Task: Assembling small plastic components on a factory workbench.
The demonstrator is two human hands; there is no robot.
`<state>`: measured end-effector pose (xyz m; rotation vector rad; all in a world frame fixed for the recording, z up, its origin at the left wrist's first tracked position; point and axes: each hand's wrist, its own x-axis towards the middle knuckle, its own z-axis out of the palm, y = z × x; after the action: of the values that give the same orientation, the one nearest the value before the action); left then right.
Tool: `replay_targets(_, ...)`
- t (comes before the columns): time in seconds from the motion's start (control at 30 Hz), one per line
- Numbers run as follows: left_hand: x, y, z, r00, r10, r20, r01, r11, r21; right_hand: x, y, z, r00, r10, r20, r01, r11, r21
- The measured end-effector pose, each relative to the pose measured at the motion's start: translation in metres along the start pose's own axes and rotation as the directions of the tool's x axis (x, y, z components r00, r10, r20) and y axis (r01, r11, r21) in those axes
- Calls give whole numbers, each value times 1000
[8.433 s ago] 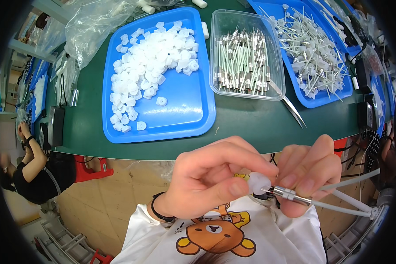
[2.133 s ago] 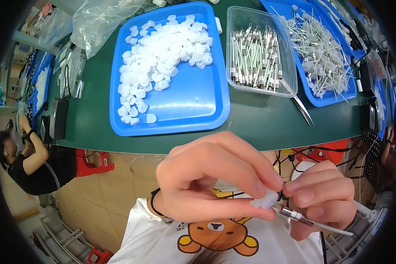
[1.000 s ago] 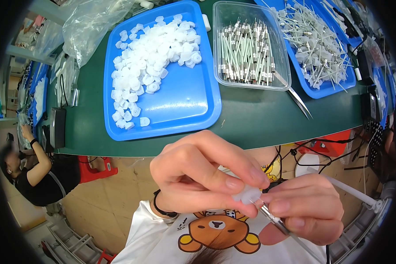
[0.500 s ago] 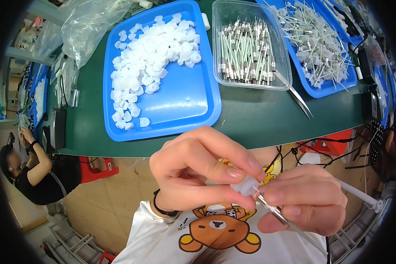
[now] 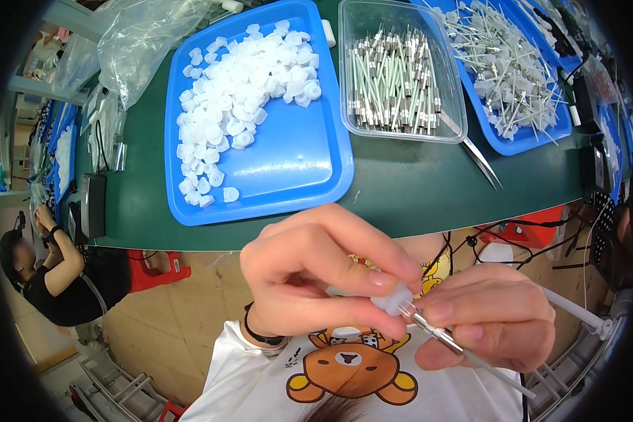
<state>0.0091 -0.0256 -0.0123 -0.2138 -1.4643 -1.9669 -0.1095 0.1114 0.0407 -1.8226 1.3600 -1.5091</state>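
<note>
My left hand (image 5: 302,271) pinches a small translucent white plastic cap (image 5: 392,301) between thumb and fingers. Between the thumb and fingers of my right hand (image 5: 503,316) is a thin pale rod with a shiny metal sleeve (image 5: 437,333). Fine pin-like ends of the rod point into the cap's face; how deep they reach is too small to tell. The rod's tail slopes down to the right, below my right hand. Both hands are close together in front of my chest, nearer than the table edge.
A blue tray (image 5: 288,184) of loose white caps lies on the green table (image 5: 415,183). Beside it stands a clear plastic tub (image 5: 401,132) of similar rods, tweezers (image 5: 482,162) leaning at its corner. Another blue tray (image 5: 508,146) holds capped rods. A person (image 5: 63,271) sits at far left.
The rod's tail has come further into view at lower right. Both hands have shifted only slightly and keep their grips on the cap and rod.
</note>
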Motion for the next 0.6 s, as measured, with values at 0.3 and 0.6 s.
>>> replay_targets(0.3,5,3,3,984,136,111,-143,988,53,-10,13,1,987,-157,-40,161,981,107)
replay_targets(0.6,6,9,13,993,116,1,-116,993,-8,-10,12,6,976,-193,-100,196,980,23)
